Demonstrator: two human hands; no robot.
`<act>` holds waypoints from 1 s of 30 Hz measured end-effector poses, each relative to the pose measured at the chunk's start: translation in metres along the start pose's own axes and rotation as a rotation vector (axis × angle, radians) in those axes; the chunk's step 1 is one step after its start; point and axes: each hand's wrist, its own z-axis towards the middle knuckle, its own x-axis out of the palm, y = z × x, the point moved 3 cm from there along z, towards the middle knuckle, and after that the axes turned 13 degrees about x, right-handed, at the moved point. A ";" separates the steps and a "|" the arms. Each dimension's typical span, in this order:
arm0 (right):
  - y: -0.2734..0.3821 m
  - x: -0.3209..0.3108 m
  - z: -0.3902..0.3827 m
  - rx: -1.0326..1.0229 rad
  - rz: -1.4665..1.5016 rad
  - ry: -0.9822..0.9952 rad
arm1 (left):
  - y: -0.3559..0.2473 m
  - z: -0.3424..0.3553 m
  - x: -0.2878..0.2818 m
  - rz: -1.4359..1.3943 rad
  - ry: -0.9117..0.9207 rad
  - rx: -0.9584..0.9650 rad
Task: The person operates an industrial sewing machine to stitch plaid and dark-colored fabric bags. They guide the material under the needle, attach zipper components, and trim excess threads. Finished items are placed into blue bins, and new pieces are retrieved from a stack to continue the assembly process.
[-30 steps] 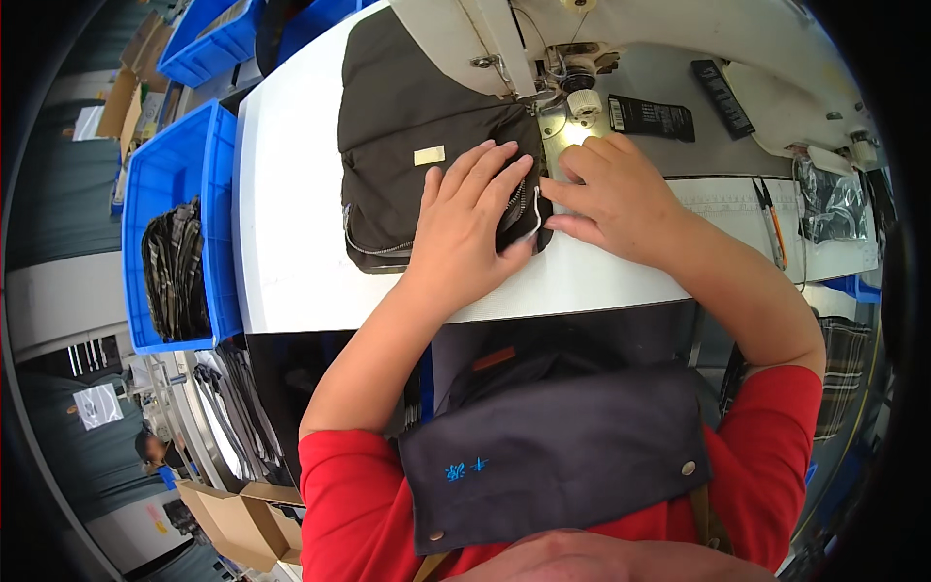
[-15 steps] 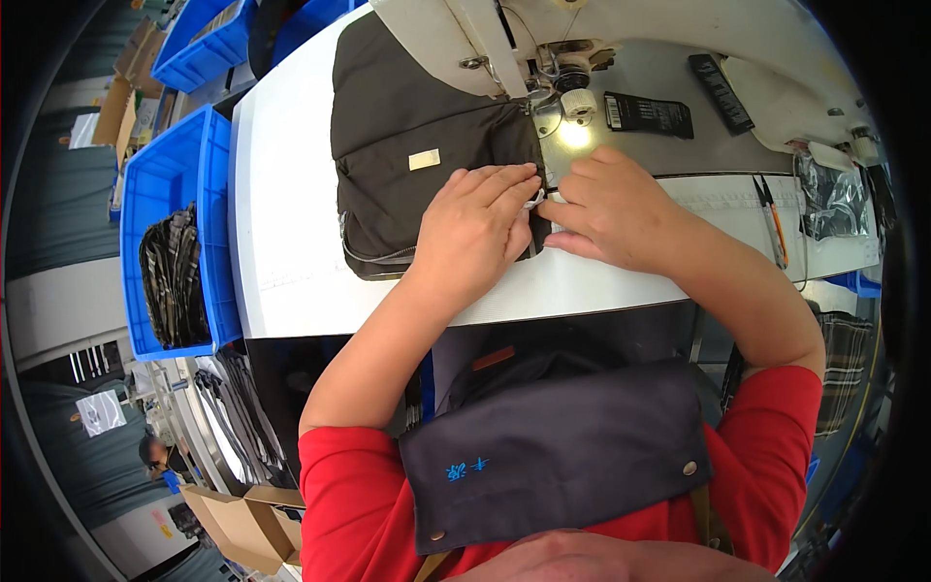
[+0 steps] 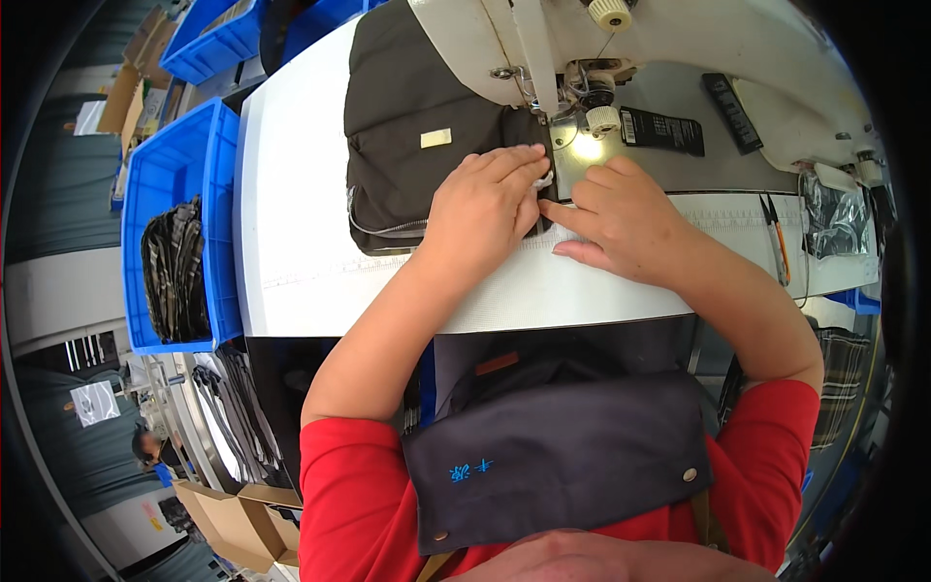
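A dark brown fabric bag piece (image 3: 402, 102) lies on the sewing table, its right edge under the needle area of a white sewing machine (image 3: 465, 44). It bears a small gold-coloured plate (image 3: 435, 139) and a zipper (image 3: 393, 232) along its near side. My left hand (image 3: 480, 209) lies flat on the piece near its right edge, fingers stretched out together. Beside it, my right hand (image 3: 628, 228) points its index finger at that edge, thumb apart and other fingers curled. A small white scrap (image 3: 544, 180) shows between the hands, partly covered.
A blue bin (image 3: 225, 233) with folded plaid fabric (image 3: 175, 272) stands left of the table. Two black packets, one of them a flat packet (image 3: 662, 132), lie right of the needle. Orange-handled snips (image 3: 777, 241) and a clear plastic bag (image 3: 836, 215) are farther right.
The bag piece has shifted away from me, farther under the machine, and my left hand has moved with it. My right hand's index finger is straighter. The whole view has shifted slightly.
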 end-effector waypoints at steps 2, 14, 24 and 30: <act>0.000 0.001 0.001 0.001 0.005 0.004 | 0.006 0.003 0.001 0.013 -0.001 -0.001; -0.027 0.004 0.031 0.390 0.021 -0.046 | 0.017 0.001 0.008 -0.119 -0.158 -0.093; -0.013 0.019 0.035 0.177 -0.165 -0.141 | 0.025 0.003 -0.002 -0.445 -0.172 -0.320; 0.000 0.026 0.038 0.051 -0.152 -0.064 | 0.031 0.002 0.002 -0.400 -0.099 -0.174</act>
